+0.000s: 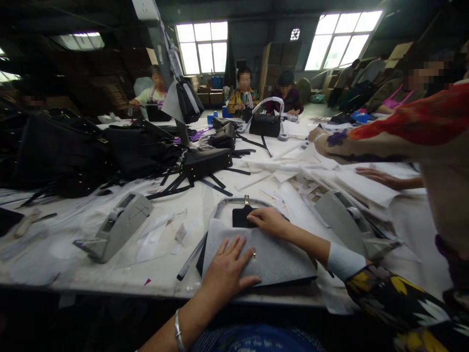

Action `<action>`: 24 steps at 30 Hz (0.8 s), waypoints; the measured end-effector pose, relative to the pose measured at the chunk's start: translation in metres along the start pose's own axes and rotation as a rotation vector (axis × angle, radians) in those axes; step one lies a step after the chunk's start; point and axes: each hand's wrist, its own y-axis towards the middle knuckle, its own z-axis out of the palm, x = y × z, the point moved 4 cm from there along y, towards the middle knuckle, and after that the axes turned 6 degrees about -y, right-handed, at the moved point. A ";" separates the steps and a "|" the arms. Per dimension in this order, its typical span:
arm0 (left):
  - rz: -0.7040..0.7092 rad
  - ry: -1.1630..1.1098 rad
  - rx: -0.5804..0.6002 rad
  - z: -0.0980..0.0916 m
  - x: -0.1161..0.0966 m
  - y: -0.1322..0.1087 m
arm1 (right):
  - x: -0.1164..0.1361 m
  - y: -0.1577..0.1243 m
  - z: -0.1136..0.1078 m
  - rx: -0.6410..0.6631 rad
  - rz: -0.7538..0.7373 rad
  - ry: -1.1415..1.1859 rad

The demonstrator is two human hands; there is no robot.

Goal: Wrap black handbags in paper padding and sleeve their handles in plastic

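Observation:
A black handbag lies flat before me, its front covered by a pale grey-white protective sheet (278, 266). Spread flat on that sheet is my left hand (229, 266), fingers apart, beside a small gold clasp (254, 255). My right hand (269, 221) has its fingers closed at the right edge of a black flap tab (240, 218) above the sheet. At the tab's top end sits a gold metal fitting (246, 199). The wrapped handle (220, 208) arches behind the tab.
Grey tape dispensers stand left (119, 225) and right (346, 220) of the bag. Black bags (73, 151) are heaped at left, and a black bag with loose straps (207, 163) lies ahead. White paper sheets (359, 186) cover the right, where a co-worker's arm (384, 142) reaches in.

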 end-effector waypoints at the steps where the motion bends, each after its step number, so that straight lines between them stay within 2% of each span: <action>1: 0.001 -0.002 0.001 0.000 0.000 0.000 | -0.006 0.011 -0.004 -0.046 0.057 0.004; 3: 0.001 -0.007 0.004 0.000 0.000 0.000 | -0.017 0.032 -0.010 -0.122 0.170 0.019; 5: -0.004 -0.010 0.009 -0.001 0.000 0.000 | -0.021 0.049 -0.011 -0.135 0.246 0.059; 8: -0.013 -0.013 0.014 -0.002 -0.001 0.001 | -0.012 0.055 -0.013 -0.108 0.249 0.165; 10: -0.015 -0.017 0.014 -0.003 -0.001 0.001 | 0.001 0.039 -0.017 -0.104 0.197 0.236; 13: -0.015 -0.035 -0.001 -0.005 -0.001 0.002 | 0.018 -0.011 -0.021 -0.096 0.035 0.305; 16: -0.017 -0.062 -0.010 -0.007 -0.003 0.002 | 0.027 -0.064 -0.011 -0.052 -0.301 0.309; 18: -0.022 -0.066 0.002 -0.008 -0.004 0.003 | 0.025 -0.087 0.002 -0.032 -0.450 0.288; 20: -0.022 -0.061 0.010 -0.009 -0.005 0.003 | 0.020 -0.097 0.013 -0.022 -0.489 0.276; 24: -0.001 -0.068 -0.023 -0.010 -0.006 0.001 | 0.015 -0.093 0.020 -0.014 -0.448 0.305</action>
